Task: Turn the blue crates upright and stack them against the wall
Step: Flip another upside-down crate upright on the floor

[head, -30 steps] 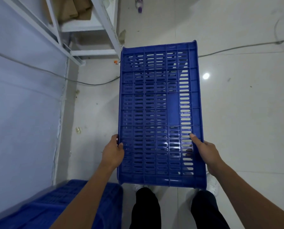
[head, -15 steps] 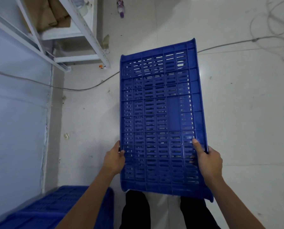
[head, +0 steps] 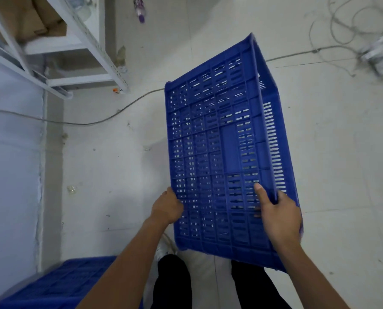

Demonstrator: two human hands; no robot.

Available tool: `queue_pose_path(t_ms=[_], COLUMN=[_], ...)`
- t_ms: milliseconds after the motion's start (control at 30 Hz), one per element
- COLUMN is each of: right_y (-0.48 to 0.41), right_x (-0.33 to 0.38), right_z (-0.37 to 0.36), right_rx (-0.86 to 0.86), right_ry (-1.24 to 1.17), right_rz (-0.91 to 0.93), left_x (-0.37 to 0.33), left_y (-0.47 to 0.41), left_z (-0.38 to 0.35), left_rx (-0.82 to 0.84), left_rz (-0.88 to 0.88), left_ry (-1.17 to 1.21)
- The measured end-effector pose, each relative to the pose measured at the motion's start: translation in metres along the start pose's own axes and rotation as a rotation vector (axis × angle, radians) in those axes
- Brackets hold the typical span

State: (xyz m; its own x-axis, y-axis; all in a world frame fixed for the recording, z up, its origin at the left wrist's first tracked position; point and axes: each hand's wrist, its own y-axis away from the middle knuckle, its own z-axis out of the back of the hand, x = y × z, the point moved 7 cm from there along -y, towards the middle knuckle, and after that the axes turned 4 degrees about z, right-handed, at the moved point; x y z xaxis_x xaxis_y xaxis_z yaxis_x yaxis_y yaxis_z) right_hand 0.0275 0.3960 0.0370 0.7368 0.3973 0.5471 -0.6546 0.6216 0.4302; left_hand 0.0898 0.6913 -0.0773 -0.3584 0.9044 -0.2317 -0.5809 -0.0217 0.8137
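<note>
A blue slotted crate (head: pixel 221 148) is held in the air in front of me, its ribbed bottom facing up and tilted so that its right side wall shows. My left hand (head: pixel 167 207) grips its near left edge. My right hand (head: pixel 277 214) grips its near right edge, thumb on the bottom and fingers over the side. A second blue crate (head: pixel 59 286) lies on the floor at the bottom left, next to the pale wall (head: pixel 10 175).
A white metal shelf frame (head: pixel 81 50) with cardboard stands at the top left. A grey cable (head: pixel 97 121) runs across the tiled floor, more tangled cables (head: pixel 350 36) lie at the top right, and a bottle (head: pixel 140 10) is at the top. My legs are below the crate.
The held crate has swung to the right and rolled, so its right side wall now shows. Both hands kept their grip and shifted right with it.
</note>
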Motion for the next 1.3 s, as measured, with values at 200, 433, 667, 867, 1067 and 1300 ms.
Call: queue_pose_path(t_ms=[200,433,667,867,1067,1300], right_y=[0.015,0.044,0.085,0.106,0.088,0.015], right_x=[0.019,0.041,0.071,0.091,0.091,0.047], right_z=[-0.03,-0.083,-0.15,-0.204,-0.22,-0.189], right_rx=[0.064,0.141,0.306,0.478,0.639,0.699], right_ry=[0.042,0.188,0.398,0.459,0.556,0.781], right_rz=[0.106,0.157,0.238,0.418,0.533,0.404], left_x=[-0.022,-0.071,-0.047,0.009,0.078,0.115], left_y=[0.024,0.08,0.069,0.039,0.001,-0.031], left_z=[0.03,0.065,0.053,0.066,0.076,0.082], left_rx=[-0.161,-0.255,-0.339,-0.426,-0.392,-0.314], left_rz=[-0.082,-0.294,-0.164,-0.01,0.122,0.228], left_ry=[0.202,0.561,0.311,0.296,0.267,0.132])
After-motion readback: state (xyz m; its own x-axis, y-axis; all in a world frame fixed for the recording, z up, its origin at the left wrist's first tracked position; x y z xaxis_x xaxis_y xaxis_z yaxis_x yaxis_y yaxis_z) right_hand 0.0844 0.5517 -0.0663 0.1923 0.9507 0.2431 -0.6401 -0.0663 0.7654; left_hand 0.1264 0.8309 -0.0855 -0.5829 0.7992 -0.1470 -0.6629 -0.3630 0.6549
